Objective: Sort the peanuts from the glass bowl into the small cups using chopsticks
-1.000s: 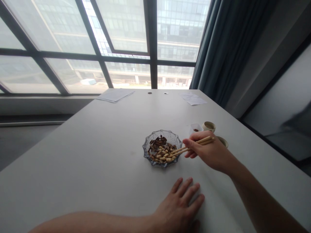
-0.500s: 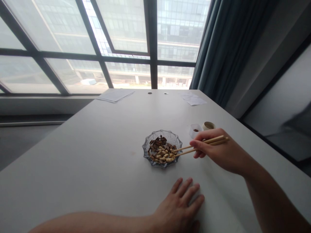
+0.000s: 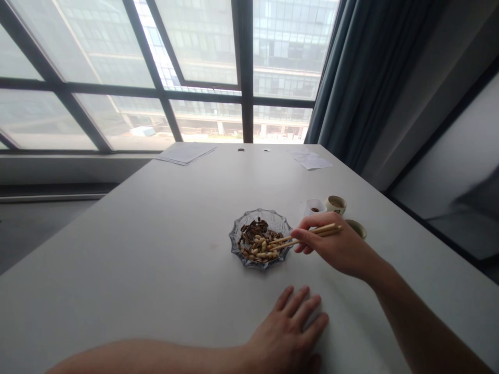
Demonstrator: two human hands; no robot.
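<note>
My right hand (image 3: 331, 241) grips a pair of wooden chopsticks (image 3: 286, 241), their tips down among the peanuts (image 3: 260, 247) in a clear glass bowl (image 3: 233, 248) with a scalloped rim. Dark brown seeds or shells (image 3: 255, 227) lie in the same bowl, towards its far left. Whether a peanut is pinched between the tips, I cannot tell. Flat on the table in front of the bowl rests my left hand (image 3: 290, 324), fingers spread, holding nothing.
Beyond my right hand stand a small clear container (image 3: 315, 206) with a few dark pieces inside, a small cup (image 3: 336, 203) and another cup (image 3: 356, 228), partly hidden by the hand. Papers (image 3: 186, 154) and a further sheet (image 3: 311, 159) lie at the white table's (image 3: 163, 244) far end.
My right hand has moved left, bringing the chopstick tips further into the bowl. The cup behind that hand has come into view. My left hand stays put.
</note>
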